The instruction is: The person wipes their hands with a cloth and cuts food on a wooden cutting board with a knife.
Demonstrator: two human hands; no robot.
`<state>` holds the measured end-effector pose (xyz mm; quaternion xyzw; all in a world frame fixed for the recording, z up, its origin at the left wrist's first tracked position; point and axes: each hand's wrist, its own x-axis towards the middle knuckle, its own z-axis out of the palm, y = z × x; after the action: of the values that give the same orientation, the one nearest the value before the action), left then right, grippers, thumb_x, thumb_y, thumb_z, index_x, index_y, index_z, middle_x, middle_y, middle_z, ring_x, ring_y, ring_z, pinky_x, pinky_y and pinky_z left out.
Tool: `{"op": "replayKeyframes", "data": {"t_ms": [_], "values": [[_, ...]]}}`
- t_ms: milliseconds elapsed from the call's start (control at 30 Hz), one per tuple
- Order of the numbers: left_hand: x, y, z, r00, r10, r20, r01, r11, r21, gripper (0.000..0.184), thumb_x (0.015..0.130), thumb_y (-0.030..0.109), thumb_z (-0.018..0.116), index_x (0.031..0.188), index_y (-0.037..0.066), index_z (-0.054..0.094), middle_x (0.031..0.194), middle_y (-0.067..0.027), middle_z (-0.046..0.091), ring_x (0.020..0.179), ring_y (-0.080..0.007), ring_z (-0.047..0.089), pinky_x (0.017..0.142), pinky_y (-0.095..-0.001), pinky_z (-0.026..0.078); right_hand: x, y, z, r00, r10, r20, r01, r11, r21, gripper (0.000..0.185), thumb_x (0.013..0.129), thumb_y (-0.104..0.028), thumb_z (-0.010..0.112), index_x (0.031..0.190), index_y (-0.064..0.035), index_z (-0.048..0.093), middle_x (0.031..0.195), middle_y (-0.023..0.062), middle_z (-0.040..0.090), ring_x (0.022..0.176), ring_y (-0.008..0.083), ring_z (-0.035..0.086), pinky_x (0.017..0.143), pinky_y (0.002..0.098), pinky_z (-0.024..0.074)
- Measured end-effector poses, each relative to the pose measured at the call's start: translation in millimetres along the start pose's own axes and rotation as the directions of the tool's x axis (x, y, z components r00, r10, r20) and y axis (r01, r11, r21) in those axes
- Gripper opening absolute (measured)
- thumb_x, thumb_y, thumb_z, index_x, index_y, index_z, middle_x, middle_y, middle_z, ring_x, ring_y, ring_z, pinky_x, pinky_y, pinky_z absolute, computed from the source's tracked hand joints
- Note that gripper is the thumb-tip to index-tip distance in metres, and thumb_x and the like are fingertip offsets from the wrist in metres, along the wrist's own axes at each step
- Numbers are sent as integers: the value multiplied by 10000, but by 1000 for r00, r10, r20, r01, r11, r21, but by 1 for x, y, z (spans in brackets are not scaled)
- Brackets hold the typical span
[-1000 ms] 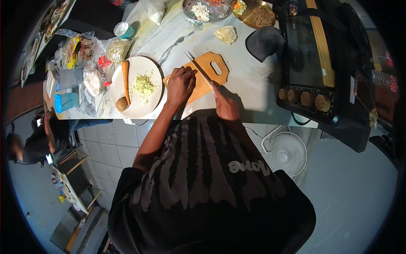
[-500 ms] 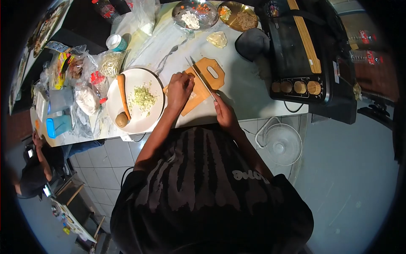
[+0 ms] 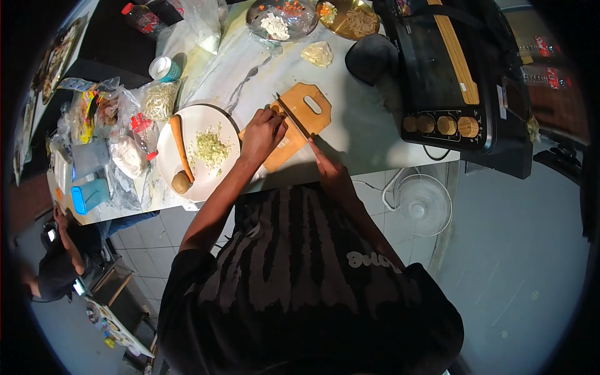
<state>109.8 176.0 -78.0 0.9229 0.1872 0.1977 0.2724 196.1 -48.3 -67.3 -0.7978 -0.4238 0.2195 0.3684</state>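
An orange-brown cutting board (image 3: 312, 120) lies slantwise on the marble counter. My right hand (image 3: 326, 165) is closed round the handle of a knife (image 3: 292, 117), whose blade lies across the board. Left of the blade, my left hand (image 3: 263, 134) has its fingers bent together over the board, against a small brownish piece (image 3: 277, 109) by the blade; the rest of it is hidden. Just left of the board, a white plate (image 3: 167, 149) holds a carrot (image 3: 179, 142), a round brown item (image 3: 180, 182) and chopped pale-green bits (image 3: 210, 149).
Bags, a bottle and a blue-lidded container (image 3: 90, 195) crowd the left. Two food plates, a pale lump (image 3: 317, 54) and a dark cloth (image 3: 371, 59) lie beyond the board. A black oven (image 3: 465, 81) stands right. Another person (image 3: 59, 262) is at far left.
The view has shifted, so the counter sits differently in the frame. Both hands stay at the board, and the knife blade has moved slightly closer to my left fingers.
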Motion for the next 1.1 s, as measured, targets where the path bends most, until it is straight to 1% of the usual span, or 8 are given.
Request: {"op": "replayKeyframes", "data": {"t_ms": [100, 167, 200, 267, 567, 800, 1000, 1100], "values": [[1, 4, -5, 999, 2, 51, -4, 1000, 31, 220, 823, 86, 704, 1028, 21, 751, 943, -134, 674, 884, -308, 611, 778, -405, 544, -2, -11, -9, 995, 77, 63, -76, 997, -25, 528, 1031, -135, 440, 1536, -283, 410, 711, 285, 568, 702, 463, 628, 639, 515, 495], [0, 5, -6, 996, -25, 85, 25, 1000, 9, 241, 826, 100, 690, 1045, 20, 750, 1009, -147, 684, 916, -318, 614, 809, -407, 545, -4, -16, -13, 976, 173, 130, -171, 985, -23, 488, 1048, -159, 425, 1524, -268, 438, 967, 272, 655, 881, 453, 653, 739, 478, 532], [1, 6, -7, 996, -24, 91, 23, 1000, 7, 241, 826, 100, 690, 1045, 20, 750, 1009, -147, 684, 916, -318, 614, 809, -407, 545, -5, -15, -12, 975, 179, 129, -178, 984, -21, 488, 1048, -159, 425, 1524, -268, 438, 967, 272, 655, 881, 453, 653, 739, 478, 532], [2, 8, -9, 987, -84, 140, 79, 996, 37, 256, 834, 107, 680, 1063, 13, 747, 1053, -152, 691, 941, -327, 615, 841, -413, 541, -7, -12, -9, 986, 131, 100, -126, 990, -59, 583, 988, -99, 447, 1538, -285, 399, 754, 284, 596, 757, 460, 645, 679, 544, 498], [8, 14, -19, 973, -112, 202, 111, 994, 15, 274, 831, 126, 687, 1071, 13, 756, 1078, -174, 698, 970, -340, 618, 889, -413, 531, -2, -26, -16, 947, 266, 183, -236, 957, -170, 561, 1000, -130, 453, 1530, -307, 407, 861, 283, 637, 807, 466, 646, 700, 538, 512], [6, 10, -16, 980, -119, 161, 126, 991, -37, 239, 871, 160, 689, 1057, 32, 766, 1073, -164, 704, 1005, -344, 629, 900, -412, 528, -5, -19, -11, 969, 211, 132, -168, 946, -277, 659, 941, -54, 479, 1538, -319, 388, 863, 255, 646, 728, 469, 654, 654, 556, 536], [6, 1, -8, 988, -118, 98, 124, 991, -50, 185, 854, 111, 685, 1007, 45, 765, 1059, -121, 704, 938, -319, 640, 852, -407, 544, -7, -25, -8, 982, 178, 63, -162, 967, -197, 615, 969, -73, 477, 1531, -312, 402, 895, 261, 648, 774, 476, 659, 684, 563, 535], [6, -3, -5, 990, -137, 46, 141, 985, -98, 173, 853, 109, 688, 992, 45, 768, 1004, -132, 705, 924, -315, 648, 847, -406, 543, -8, -27, -7, 976, 207, 60, -199, 973, -119, 545, 1014, -118, 458, 1532, -282, 410, 932, 250, 646, 862, 441, 654, 770, 496, 527]]}}
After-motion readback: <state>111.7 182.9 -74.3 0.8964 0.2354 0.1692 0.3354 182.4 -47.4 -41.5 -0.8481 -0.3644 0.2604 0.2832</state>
